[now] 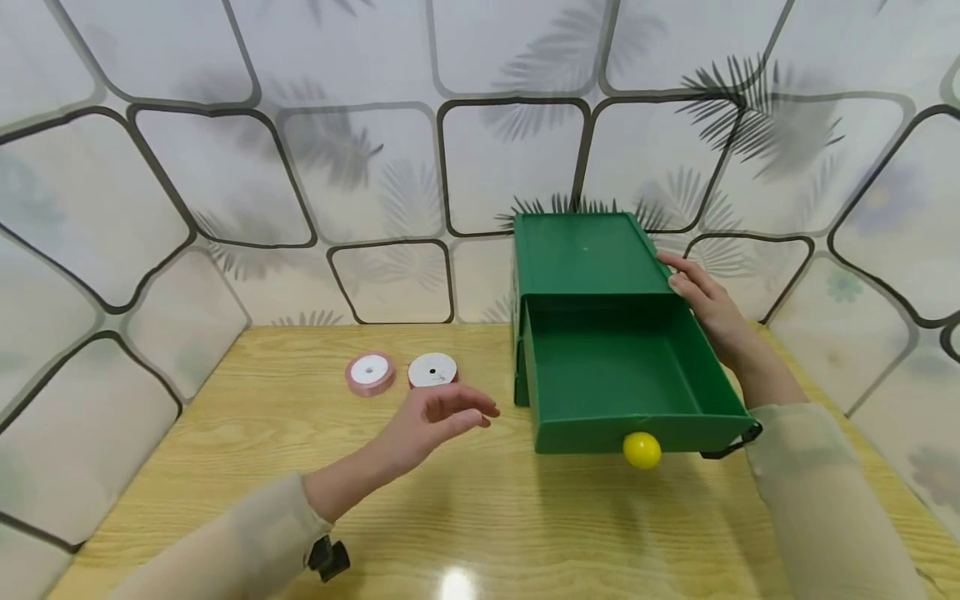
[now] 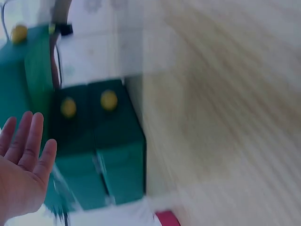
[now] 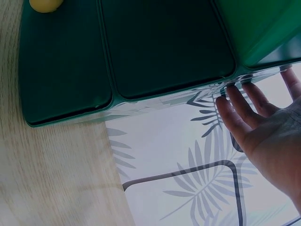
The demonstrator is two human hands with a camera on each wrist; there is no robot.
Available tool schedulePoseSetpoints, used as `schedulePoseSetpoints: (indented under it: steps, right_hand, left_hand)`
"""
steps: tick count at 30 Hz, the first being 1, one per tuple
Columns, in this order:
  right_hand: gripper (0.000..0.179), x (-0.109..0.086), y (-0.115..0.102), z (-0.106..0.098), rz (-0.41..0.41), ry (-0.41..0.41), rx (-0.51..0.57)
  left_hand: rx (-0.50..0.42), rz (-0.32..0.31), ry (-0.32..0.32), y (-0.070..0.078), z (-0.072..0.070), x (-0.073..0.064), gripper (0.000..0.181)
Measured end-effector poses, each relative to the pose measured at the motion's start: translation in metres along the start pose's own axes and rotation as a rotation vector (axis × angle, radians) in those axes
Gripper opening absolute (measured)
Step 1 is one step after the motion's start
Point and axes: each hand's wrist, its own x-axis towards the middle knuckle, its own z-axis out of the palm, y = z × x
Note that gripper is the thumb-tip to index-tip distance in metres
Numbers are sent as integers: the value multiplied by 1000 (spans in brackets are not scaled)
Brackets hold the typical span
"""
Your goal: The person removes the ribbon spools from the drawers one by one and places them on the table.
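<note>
A green drawer cabinet stands at the back of the table, its top drawer pulled far out toward me and holding nothing. On the drawer's front is a round yellow knob. My right hand rests its fingertips against the cabinet's right side; in the right wrist view the fingers are extended along that wall. To the left of the drawer my left hand hovers over the table, fingers loosely bent and holding nothing. The left wrist view shows two lower drawers with yellow knobs, both pushed in.
Left of the cabinet lie two ribbon spools: a pink one and a white-faced one with a red edge, partly behind my left hand. A patterned cloth wall surrounds the wooden table at the back and sides.
</note>
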Motion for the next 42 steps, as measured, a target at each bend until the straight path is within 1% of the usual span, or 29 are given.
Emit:
schedulePoseSetpoints:
  steps: [4,7,13,16,18,23,27,31,34,37,41,42]
  right_hand:
    - [44,0,0,0,-1,6,4]
    - [43,0,0,1,0,10,5]
    - [43,1,1,0,2,15,-4]
    - [42,1,1,0,-2,13,14]
    - [42,2,1,0,-7,11,26]
    - [42,2,0,1,-11,9,36]
    - [42,2,0,1,-2,12,26]
    - [41,2,0,0,-5,15,37]
    - [40,2,1,0,-20,17,48]
    - [39,3,2,1,-36,17,47]
    - [38,2,1,2,-38,16,33]
    - [37,2,0,2,-36,16,14]
  left_hand:
    - [-14,-53,-66,3,18,-6,34]
    - [-34,-90,-98,6,31,-9,34]
    - [-96,-165,-125,12,54,-12,33]
    - [-122,-198,-124,15,63,-11,33]
    - [-142,-207,-126,17,68,-9,33]
    - [-186,-242,-104,19,80,0,32]
    - [-211,-279,-77,19,93,7,31]
    - [-225,-286,-50,19,108,15,31]
    - [-276,-272,-22,17,119,19,29]
    - [-372,-274,6,17,130,20,29]
    - [-433,-281,15,17,142,25,33]
    - [-439,-281,16,16,145,26,34]
